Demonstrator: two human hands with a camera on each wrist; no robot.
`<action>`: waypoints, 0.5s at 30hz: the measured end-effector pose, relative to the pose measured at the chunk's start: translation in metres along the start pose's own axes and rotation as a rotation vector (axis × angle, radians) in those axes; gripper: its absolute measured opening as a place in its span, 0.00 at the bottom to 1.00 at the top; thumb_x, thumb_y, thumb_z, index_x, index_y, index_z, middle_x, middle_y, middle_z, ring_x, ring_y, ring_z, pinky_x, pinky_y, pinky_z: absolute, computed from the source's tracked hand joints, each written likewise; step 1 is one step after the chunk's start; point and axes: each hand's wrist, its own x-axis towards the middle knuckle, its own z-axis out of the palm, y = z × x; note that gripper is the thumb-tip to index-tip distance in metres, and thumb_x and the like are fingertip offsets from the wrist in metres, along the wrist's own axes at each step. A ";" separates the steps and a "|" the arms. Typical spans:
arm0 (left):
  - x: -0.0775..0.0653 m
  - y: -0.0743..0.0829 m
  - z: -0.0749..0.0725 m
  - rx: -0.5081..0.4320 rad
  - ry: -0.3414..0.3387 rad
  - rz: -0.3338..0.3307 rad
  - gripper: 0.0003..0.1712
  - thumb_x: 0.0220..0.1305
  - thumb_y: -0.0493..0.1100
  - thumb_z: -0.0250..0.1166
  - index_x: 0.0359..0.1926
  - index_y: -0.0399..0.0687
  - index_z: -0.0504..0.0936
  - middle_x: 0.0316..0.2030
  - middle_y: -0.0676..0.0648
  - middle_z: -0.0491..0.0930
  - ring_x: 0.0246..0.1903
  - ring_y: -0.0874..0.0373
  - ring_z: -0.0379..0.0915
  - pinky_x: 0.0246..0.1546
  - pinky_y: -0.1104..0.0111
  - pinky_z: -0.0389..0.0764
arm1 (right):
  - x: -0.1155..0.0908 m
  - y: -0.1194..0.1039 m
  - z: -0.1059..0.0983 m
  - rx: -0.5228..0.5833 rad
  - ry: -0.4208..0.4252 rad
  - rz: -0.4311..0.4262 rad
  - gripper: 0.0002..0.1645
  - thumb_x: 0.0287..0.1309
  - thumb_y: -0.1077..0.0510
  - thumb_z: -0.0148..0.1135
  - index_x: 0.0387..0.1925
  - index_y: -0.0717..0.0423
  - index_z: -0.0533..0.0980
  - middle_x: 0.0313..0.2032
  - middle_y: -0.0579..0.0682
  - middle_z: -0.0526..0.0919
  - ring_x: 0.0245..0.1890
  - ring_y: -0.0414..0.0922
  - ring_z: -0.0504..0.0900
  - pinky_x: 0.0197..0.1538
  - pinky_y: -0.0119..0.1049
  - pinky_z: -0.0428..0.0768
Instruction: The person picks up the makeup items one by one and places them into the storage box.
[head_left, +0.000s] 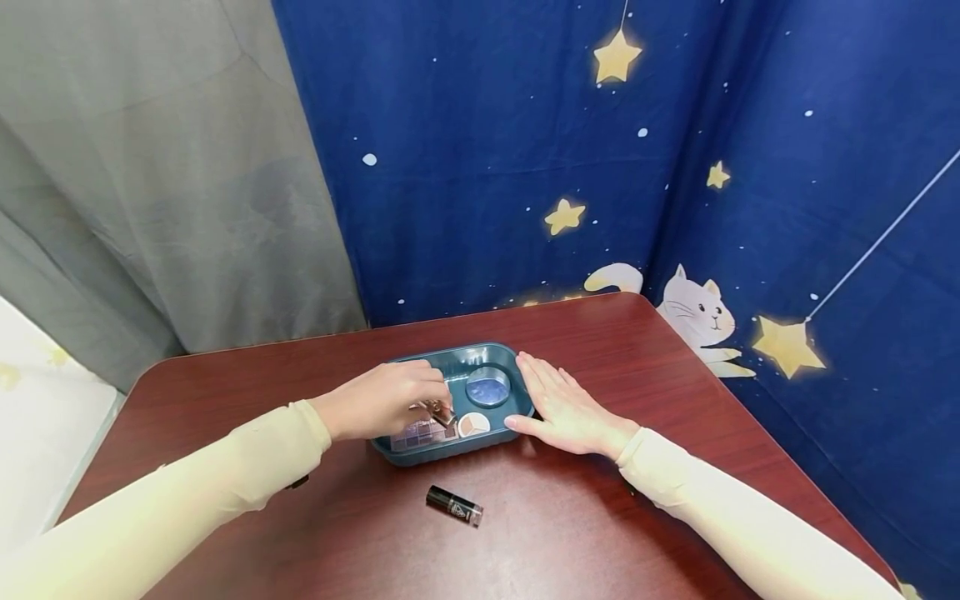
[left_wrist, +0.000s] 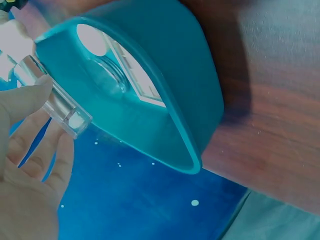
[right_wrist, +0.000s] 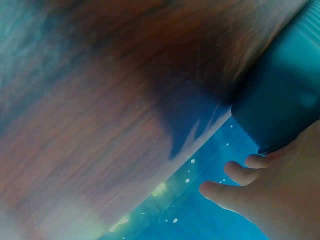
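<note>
My left hand (head_left: 393,398) is over the left part of a teal plastic basket (head_left: 431,452). Between thumb and fingers it pinches a shiny lipstick tube (left_wrist: 60,102) with a clear end, tilted above the basket. My right hand (head_left: 566,408) lies with straight fingers along the basket's right end, its thumb at the near rim. Inside the basket are an eyeshadow palette (head_left: 417,435), a round compact with several pale and tan segments (head_left: 473,425) and a round clear-sided case (head_left: 487,388). The left hand hides part of the palette.
On the reddish-brown table (head_left: 315,533), a black tube with a clear end (head_left: 454,506) lies just in front of the basket. A blue starry curtain (head_left: 480,167) hangs behind the table's far edge, with a grey curtain (head_left: 172,183) to its left.
</note>
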 end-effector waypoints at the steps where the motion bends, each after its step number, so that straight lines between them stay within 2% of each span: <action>1: 0.001 -0.002 0.001 0.012 -0.003 0.000 0.16 0.57 0.34 0.74 0.41 0.60 0.85 0.38 0.61 0.80 0.42 0.67 0.71 0.45 0.71 0.79 | 0.000 0.000 0.000 -0.001 -0.002 0.003 0.64 0.60 0.17 0.39 0.81 0.54 0.40 0.80 0.49 0.43 0.78 0.49 0.45 0.73 0.60 0.52; 10: 0.008 -0.021 0.009 0.088 -0.040 -0.006 0.17 0.56 0.33 0.76 0.41 0.58 0.85 0.37 0.59 0.80 0.41 0.64 0.71 0.44 0.69 0.80 | -0.001 -0.002 0.002 0.000 -0.007 0.003 0.64 0.61 0.17 0.39 0.80 0.55 0.40 0.80 0.50 0.43 0.78 0.52 0.47 0.73 0.60 0.51; 15: 0.013 -0.029 0.012 0.123 -0.042 0.017 0.17 0.54 0.31 0.76 0.39 0.58 0.84 0.37 0.59 0.80 0.41 0.63 0.71 0.43 0.69 0.81 | 0.000 0.000 0.001 -0.005 0.002 -0.002 0.63 0.61 0.17 0.39 0.80 0.54 0.40 0.80 0.50 0.43 0.77 0.52 0.48 0.72 0.61 0.52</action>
